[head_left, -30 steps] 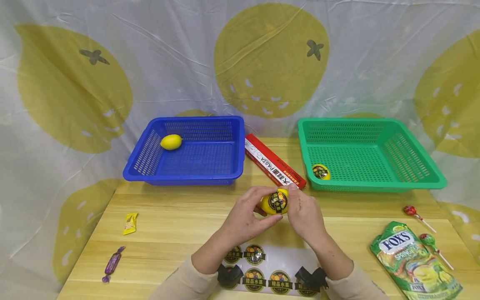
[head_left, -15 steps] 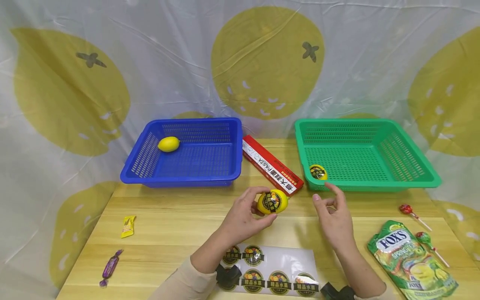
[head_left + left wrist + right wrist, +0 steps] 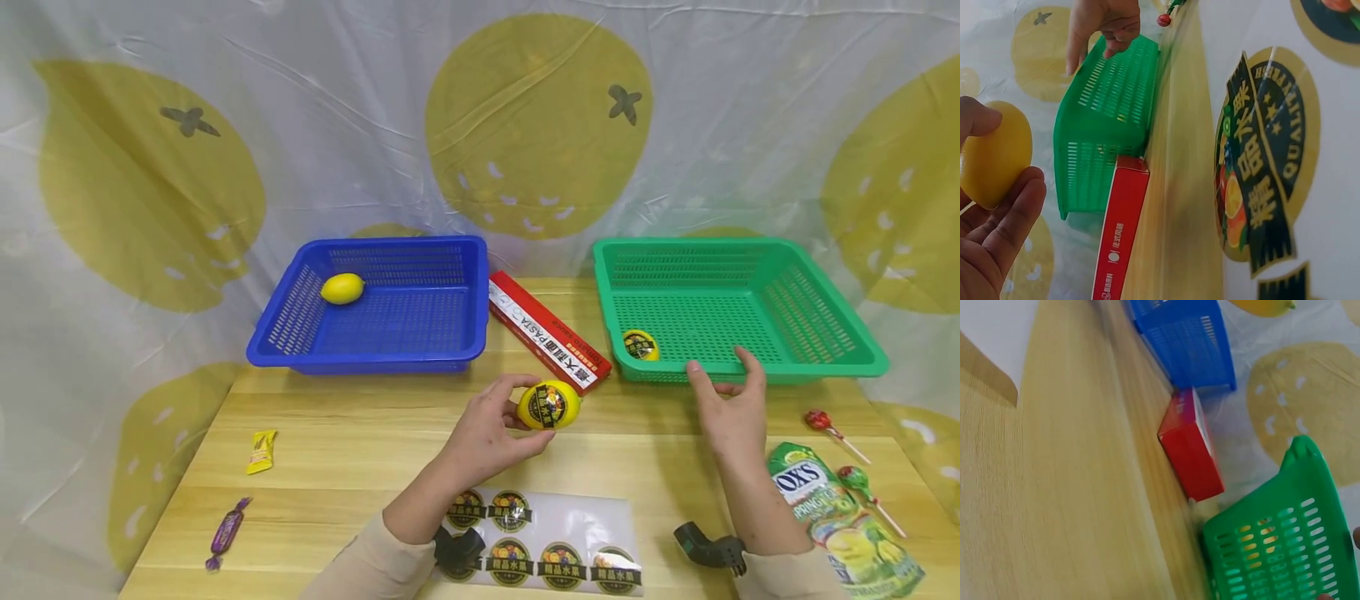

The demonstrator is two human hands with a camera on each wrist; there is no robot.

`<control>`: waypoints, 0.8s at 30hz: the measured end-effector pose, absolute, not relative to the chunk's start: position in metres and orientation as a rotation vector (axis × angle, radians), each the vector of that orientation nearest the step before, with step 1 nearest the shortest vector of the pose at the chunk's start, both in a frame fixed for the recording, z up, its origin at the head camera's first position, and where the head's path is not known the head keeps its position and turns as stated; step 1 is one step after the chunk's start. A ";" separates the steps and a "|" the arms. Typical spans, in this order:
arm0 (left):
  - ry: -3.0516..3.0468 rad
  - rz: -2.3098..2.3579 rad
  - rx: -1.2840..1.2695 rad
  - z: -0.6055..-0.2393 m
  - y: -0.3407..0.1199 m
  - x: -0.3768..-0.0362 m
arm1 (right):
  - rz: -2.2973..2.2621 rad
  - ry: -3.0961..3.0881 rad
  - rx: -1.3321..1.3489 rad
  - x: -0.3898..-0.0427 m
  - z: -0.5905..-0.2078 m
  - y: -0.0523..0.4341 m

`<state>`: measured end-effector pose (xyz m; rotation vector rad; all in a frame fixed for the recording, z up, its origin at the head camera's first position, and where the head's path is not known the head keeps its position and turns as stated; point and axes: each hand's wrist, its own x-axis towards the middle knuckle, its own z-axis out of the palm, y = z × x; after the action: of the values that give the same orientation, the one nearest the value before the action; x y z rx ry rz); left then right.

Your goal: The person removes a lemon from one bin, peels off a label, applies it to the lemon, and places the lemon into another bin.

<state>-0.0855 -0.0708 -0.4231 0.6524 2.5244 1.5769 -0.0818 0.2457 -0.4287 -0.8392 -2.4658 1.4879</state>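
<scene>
My left hand (image 3: 495,425) holds a yellow lemon (image 3: 564,405) above the table, thumb and fingers round it. A round black-and-gold sticker (image 3: 546,406) lies on the lemon's facing side; the left wrist view shows the lemon's (image 3: 999,153) plain side. My right hand (image 3: 735,417) holds nothing, its thumb and index finger extended. Its fingertips overlap the front rim of the green basket (image 3: 750,369) in the head view; whether they touch it I cannot tell. Inside that basket's front left corner sits another stickered lemon (image 3: 642,345).
A blue basket (image 3: 375,360) with a lemon (image 3: 342,288) stands left. A red pasta box (image 3: 551,333) lies between the baskets. A sticker sheet (image 3: 555,521) lies in front. Wrapped candies (image 3: 227,533) are left; a candy bag (image 3: 847,533) and lollipops (image 3: 819,420) right.
My right hand has left the lemon and moved right to the green basket's front rim. My left hand keeps holding the lemon in nearly the same place.
</scene>
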 end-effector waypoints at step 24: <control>2.965 1.120 0.957 -0.375 0.021 -0.169 | 1.547 -2.368 -0.901 -0.088 -0.435 0.243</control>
<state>-0.1694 0.0209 -0.3753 0.9572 2.9650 1.1199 -0.0876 0.2429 -0.4352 -0.9012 -2.3682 1.5472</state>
